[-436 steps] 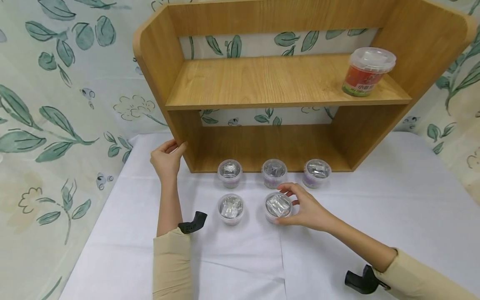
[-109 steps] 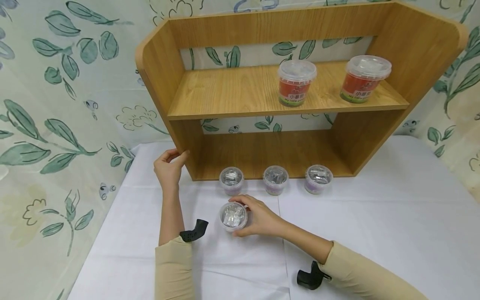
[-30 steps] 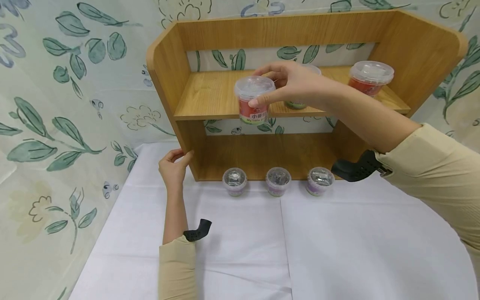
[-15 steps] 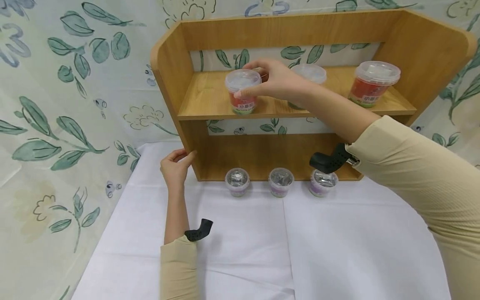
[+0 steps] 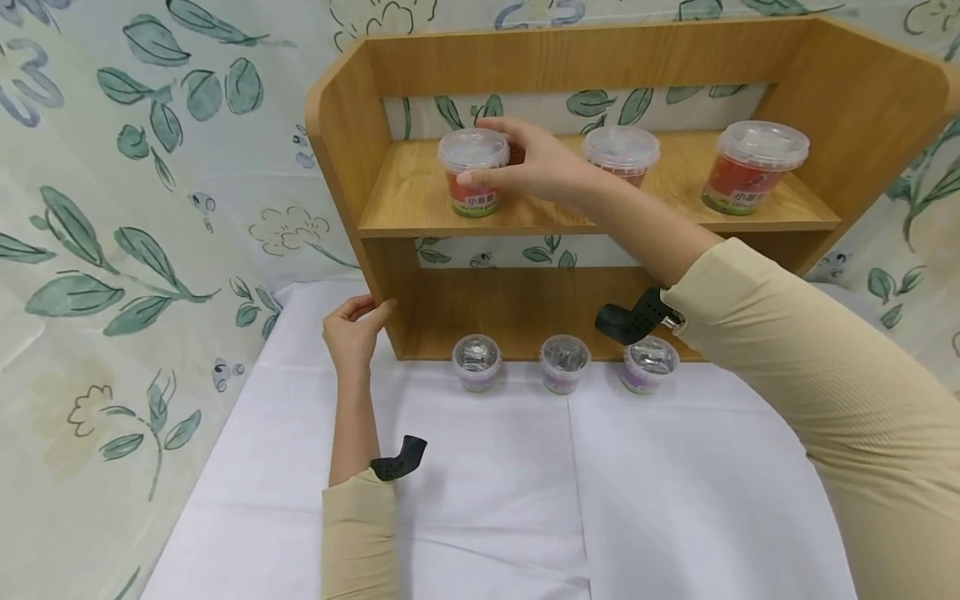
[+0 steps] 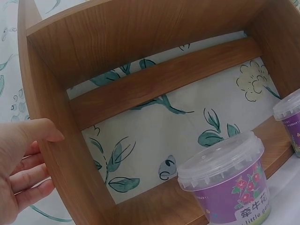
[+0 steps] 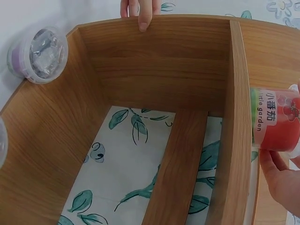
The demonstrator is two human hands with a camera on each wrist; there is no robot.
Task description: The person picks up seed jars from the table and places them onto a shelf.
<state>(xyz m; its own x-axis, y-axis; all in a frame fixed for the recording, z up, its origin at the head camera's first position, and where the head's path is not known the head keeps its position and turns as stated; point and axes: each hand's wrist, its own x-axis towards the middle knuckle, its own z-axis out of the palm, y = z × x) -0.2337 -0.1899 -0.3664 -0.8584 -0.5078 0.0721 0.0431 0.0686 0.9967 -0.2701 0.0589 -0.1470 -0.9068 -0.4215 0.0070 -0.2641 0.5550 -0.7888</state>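
Observation:
My right hand [image 5: 536, 162] holds a lidded plastic cup [image 5: 474, 190] with a red and green label, upright at the left of the upper board. Its thumb is at the cup's front and its fingers are behind. In the right wrist view the label [image 7: 267, 112] shows a tomato picture. My left hand [image 5: 352, 333] grips the left side panel of the wooden shelf [image 5: 401, 304]; in the left wrist view the thumb lies on the panel [image 6: 61, 161] and the fingers curl outside it. Two similar red cups stand on the upper board, the middle cup [image 5: 621, 150] partly hidden by my right arm and the right cup [image 5: 750, 171].
Three purple-labelled cups stand in a row on the white cloth at the shelf's front edge: left cup [image 5: 476, 362], middle cup [image 5: 564, 364], right cup [image 5: 649, 365]. The white tablecloth [image 5: 487, 500] lies in front. Leaf-patterned fabric [image 5: 225, 183] hangs behind.
Over these frames, two red cups have gone from the cloth to the upper board, the latest carried up in my right hand and moved left. My left hand stays on the side panel.

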